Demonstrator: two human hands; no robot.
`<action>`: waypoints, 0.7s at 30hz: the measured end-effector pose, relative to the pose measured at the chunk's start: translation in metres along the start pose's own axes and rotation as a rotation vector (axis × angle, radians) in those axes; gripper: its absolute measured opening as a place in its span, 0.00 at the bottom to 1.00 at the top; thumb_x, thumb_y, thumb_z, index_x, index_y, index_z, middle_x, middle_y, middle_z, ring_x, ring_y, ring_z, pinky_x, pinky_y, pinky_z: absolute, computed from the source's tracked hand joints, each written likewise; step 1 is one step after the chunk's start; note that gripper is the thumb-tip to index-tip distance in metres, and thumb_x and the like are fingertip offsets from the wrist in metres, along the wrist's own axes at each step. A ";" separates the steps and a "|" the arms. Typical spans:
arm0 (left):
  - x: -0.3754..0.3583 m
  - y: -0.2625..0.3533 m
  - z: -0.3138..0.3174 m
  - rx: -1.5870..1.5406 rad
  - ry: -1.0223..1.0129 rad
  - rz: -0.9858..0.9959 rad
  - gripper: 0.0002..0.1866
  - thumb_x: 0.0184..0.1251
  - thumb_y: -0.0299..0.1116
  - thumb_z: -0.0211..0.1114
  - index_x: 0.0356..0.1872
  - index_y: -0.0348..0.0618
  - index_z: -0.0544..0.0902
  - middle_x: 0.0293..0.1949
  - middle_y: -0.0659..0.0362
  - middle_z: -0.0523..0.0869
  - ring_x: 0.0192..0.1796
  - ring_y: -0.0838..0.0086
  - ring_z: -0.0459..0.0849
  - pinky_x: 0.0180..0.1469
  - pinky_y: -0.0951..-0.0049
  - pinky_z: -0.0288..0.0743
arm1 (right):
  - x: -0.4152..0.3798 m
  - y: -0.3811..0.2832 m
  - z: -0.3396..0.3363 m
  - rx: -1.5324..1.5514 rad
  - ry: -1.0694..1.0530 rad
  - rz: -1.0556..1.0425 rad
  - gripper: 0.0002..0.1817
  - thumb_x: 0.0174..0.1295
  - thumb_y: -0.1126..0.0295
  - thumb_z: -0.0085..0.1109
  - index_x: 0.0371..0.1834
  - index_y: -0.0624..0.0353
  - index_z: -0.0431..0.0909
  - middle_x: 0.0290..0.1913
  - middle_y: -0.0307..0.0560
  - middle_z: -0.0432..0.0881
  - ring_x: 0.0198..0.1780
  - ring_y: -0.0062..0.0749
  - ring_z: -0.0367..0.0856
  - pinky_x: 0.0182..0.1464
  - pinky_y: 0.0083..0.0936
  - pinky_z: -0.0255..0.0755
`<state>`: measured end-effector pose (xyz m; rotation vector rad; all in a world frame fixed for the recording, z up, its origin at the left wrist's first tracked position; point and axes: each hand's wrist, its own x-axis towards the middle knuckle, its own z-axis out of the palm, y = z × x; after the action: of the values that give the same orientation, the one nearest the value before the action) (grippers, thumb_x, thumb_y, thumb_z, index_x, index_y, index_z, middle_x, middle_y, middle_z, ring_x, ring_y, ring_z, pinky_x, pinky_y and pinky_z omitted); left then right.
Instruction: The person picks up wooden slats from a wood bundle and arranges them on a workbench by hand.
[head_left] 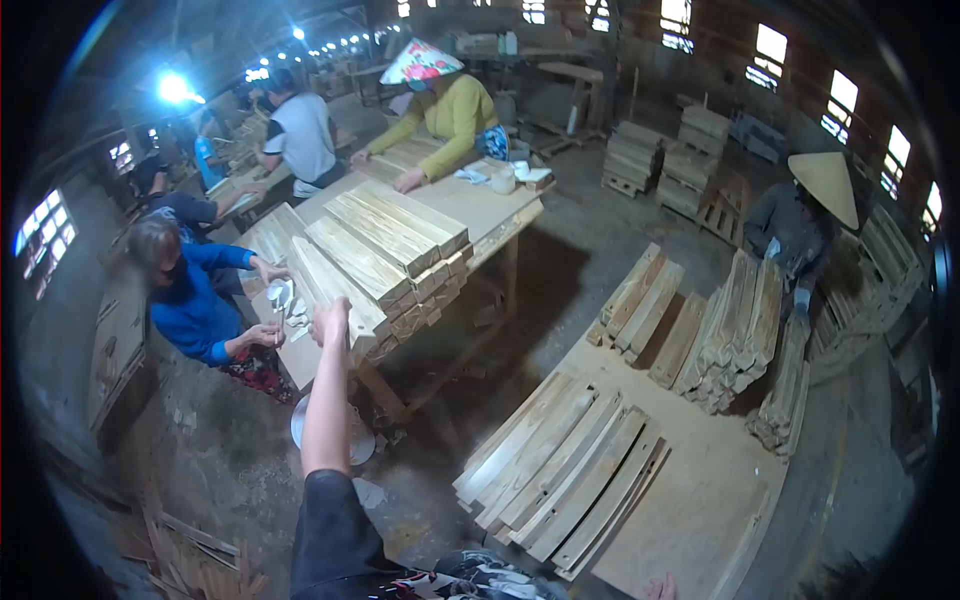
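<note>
My left hand [330, 322] reaches far forward to the work table. Its fingers are closed on the side edge of a wooden slat [330, 285], near the slat's close end. That slat lies along the left of a stack of thick wooden pieces [395, 235]. Crumpled white scraps [294, 310] lie just left of this hand. My right hand [660, 587] shows only partly at the bottom edge, fingers apart over the nearer tabletop [690, 510]. Left of it, several long wooden slats [565, 465] lie side by side.
A person in blue [200, 300] works left of the stack; another in yellow [455, 115] leans over the far side. A third person in a conical hat [800, 220] stands beside bundled wood [735, 330]. A round metal container [360, 440] sits below my left forearm.
</note>
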<state>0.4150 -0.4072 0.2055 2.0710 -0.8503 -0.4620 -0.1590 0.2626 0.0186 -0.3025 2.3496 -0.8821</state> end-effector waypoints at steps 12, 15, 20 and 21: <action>-0.024 -0.058 0.047 0.467 0.145 0.789 0.49 0.63 0.64 0.69 0.74 0.37 0.68 0.72 0.32 0.67 0.76 0.38 0.61 0.77 0.50 0.57 | -0.195 0.140 0.097 0.369 -0.217 0.958 0.39 0.70 0.46 0.61 0.74 0.62 0.65 0.53 0.59 0.82 0.55 0.50 0.83 0.57 0.44 0.81; 0.000 -0.060 0.043 0.469 0.097 0.840 0.48 0.59 0.64 0.72 0.74 0.42 0.70 0.72 0.27 0.64 0.75 0.37 0.62 0.75 0.50 0.60 | -0.228 0.109 0.129 0.695 -0.347 0.913 0.43 0.69 0.33 0.53 0.72 0.61 0.69 0.54 0.55 0.82 0.51 0.48 0.84 0.56 0.43 0.79; 0.027 -0.058 0.053 0.476 0.203 0.784 0.45 0.61 0.64 0.71 0.71 0.41 0.75 0.69 0.26 0.66 0.70 0.36 0.70 0.71 0.48 0.66 | -0.213 0.109 0.140 1.125 -0.371 0.881 0.45 0.69 0.30 0.48 0.73 0.60 0.68 0.56 0.54 0.82 0.53 0.46 0.84 0.57 0.41 0.78; 0.022 -0.052 0.055 0.514 0.262 0.839 0.44 0.61 0.64 0.71 0.70 0.41 0.75 0.68 0.26 0.68 0.69 0.37 0.71 0.70 0.48 0.67 | -0.206 0.106 0.137 1.076 -0.334 0.808 0.46 0.69 0.29 0.47 0.73 0.60 0.68 0.57 0.54 0.82 0.53 0.46 0.84 0.57 0.41 0.78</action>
<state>0.4191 -0.4311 0.1306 1.9052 -1.6661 0.5179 0.0880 0.3539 -0.0385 0.8074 1.2138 -1.3382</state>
